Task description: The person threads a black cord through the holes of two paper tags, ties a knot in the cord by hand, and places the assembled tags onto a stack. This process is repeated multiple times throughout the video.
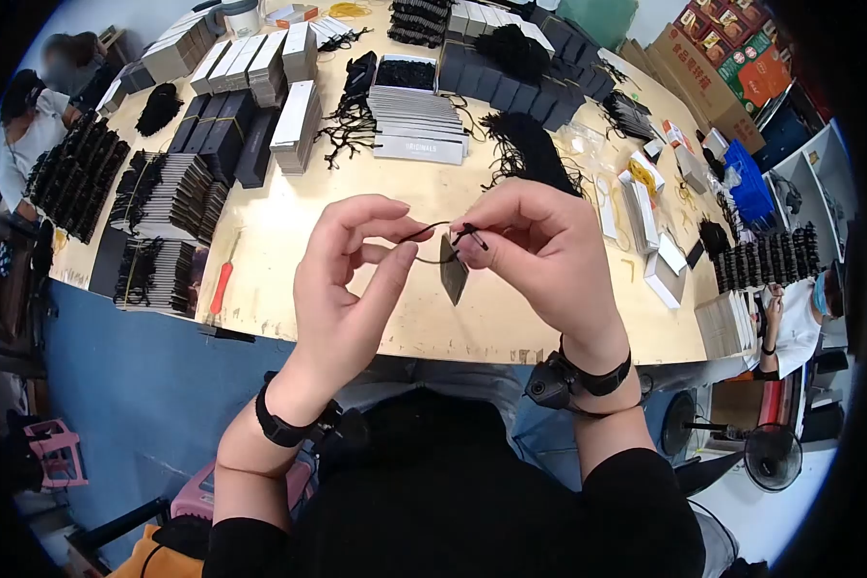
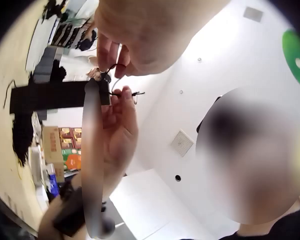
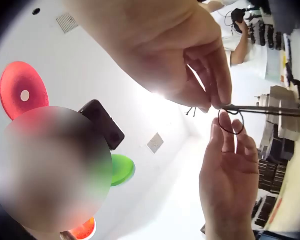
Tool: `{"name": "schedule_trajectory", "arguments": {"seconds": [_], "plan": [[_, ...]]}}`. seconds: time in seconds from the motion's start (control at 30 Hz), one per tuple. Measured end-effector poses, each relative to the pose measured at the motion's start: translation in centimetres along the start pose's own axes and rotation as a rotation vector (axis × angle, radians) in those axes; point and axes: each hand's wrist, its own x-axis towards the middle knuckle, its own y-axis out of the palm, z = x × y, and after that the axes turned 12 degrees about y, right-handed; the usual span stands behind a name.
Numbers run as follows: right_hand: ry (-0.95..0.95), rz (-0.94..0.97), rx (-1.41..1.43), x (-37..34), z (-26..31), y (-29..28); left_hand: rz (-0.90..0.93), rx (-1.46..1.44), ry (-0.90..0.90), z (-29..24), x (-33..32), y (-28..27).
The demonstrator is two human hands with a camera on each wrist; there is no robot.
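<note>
Between the two hands, above the table, a thin black cord [image 1: 432,229] forms a loop. My left hand [image 1: 342,279] holds the loop's left side between thumb and fingers. With thumb and index finger, my right hand [image 1: 549,255] pinches the other side of the cord, where a small knot and short ends stick out. A dark flat tag [image 1: 454,275] hangs edge-on just under the right fingertips; in the left wrist view that tag [image 2: 50,97] looks like a long black strip. From the right wrist, the loop [image 3: 231,122] lies against the left fingertips.
Across the table [image 1: 260,299] stands a row of grey cards [image 1: 419,125] in a box, with bundles of black cords [image 1: 530,149] beside it. White boxes [image 1: 297,125] and banded card stacks [image 1: 169,193] fill the left. A red-handled tool [image 1: 223,279] lies near the front edge.
</note>
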Motion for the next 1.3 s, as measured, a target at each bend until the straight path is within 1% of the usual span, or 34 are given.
{"name": "schedule_trajectory", "arguments": {"seconds": [0.03,0.07,0.1,0.17,0.23,0.33,0.37,0.43,0.47,0.5,0.57,0.6,0.63,0.7,0.73,0.8,0.83,0.9,0.93,0.97,1.03,1.07,1.1,1.13,1.17,1.2,1.23,1.27,1.3], "plan": [[0.017,0.029,0.104,0.2,-0.2,-0.1,0.109,0.217,0.206,0.3,0.0,-0.2],[-0.03,0.02,0.08,0.4,-0.3,-0.2,0.152,0.26,0.335,0.9,0.0,-0.3],[-0.028,0.02,0.079,0.5,-0.2,-0.2,0.15,0.258,0.334,1.1,0.0,-0.1],[-0.017,0.029,0.091,0.7,0.4,-0.3,0.105,0.1,0.37,1.3,0.1,0.3],[-0.032,0.038,0.076,1.1,0.4,-0.5,0.113,0.133,0.405,1.4,0.4,0.1],[0.013,0.029,0.012,1.2,0.7,-0.7,0.146,0.335,0.526,1.3,0.8,-0.2],[0.009,0.029,0.035,1.3,0.8,-0.5,0.143,0.336,0.529,1.3,0.9,-0.4],[0.008,0.03,0.059,1.2,0.9,-0.4,0.241,0.44,0.626,1.1,0.6,-0.7],[-0.004,0.019,0.081,1.2,1.0,-0.3,0.189,0.482,0.671,1.3,0.3,-0.5],[-0.015,0.007,0.103,1.3,1.0,-0.3,0.188,0.482,0.671,1.6,0.0,-0.1],[-0.031,0.007,0.104,1.4,1.1,-0.2,0.033,0.295,0.464,2.4,-0.5,0.8],[-0.047,0.005,0.105,1.4,1.1,-0.1,0.087,0.263,0.301,2.6,-0.7,1.0],[-0.048,0.007,0.104,1.5,1.2,0.0,0.147,0.147,0.203,3.2,-0.7,1.2],[-0.068,0.005,0.115,1.5,1.3,0.1,0.213,0.003,0.069,3.5,-0.4,1.4],[-0.067,0.006,0.113,1.6,1.3,0.1,0.211,0.001,0.069,3.4,-0.4,1.3],[-0.068,0.016,0.111,1.6,1.3,-0.1,0.268,-0.079,-0.026,3.0,-0.3,0.8],[-0.068,0.015,0.11,1.6,1.3,-0.2,0.268,-0.081,-0.026,2.6,-0.2,0.6],[-0.04,0.014,0.156,1.6,1.5,-0.3,0.339,-0.313,-0.077,1.9,-0.1,0.2],[-0.04,0.011,0.159,1.6,1.5,-0.4,0.328,-0.202,-0.123,2.0,-0.5,0.2],[-0.03,-0.001,0.188,1.7,1.5,-0.4,0.328,-0.201,-0.126,1.8,-0.6,0.2],[-0.021,-0.008,0.217,1.6,1.5,-0.4,0.374,0.138,-0.04,1.3,-0.6,0.2],[-0.054,-0.066,0.261,1.5,1.5,-0.6,0.349,0.274,0.104,1.3,-0.7,0.3],[-0.086,-0.125,0.305,1.4,1.5,-0.9,0.349,0.274,0.103,1.0,-0.7,0.1],[-0.082,-0.125,0.247,1.3,1.5,-1.3,0.341,0.313,0.05,0.6,-0.6,-0.2],[-0.081,-0.126,0.246,1.3,1.2,-1.6,0.332,0.352,-0.002,0.2,-0.5,-0.4],[-0.051,-0.085,0.266,1.4,0.8,-1.8,0.324,0.345,-0.035,0.0,-0.6,-0.5],[-0.02,-0.045,0.286,1.4,0.4,-1.8,0.326,0.345,-0.037,-0.1,-0.6,-0.6],[-0.017,-0.046,0.289,1.2,0.1,-1.7,0.333,0.457,0.021,-0.1,-0.5,-0.7],[-0.007,0.015,0.349,1.0,-0.2,-1.2,0.337,0.57,0.08,-0.1,-0.6,-0.8]]}}
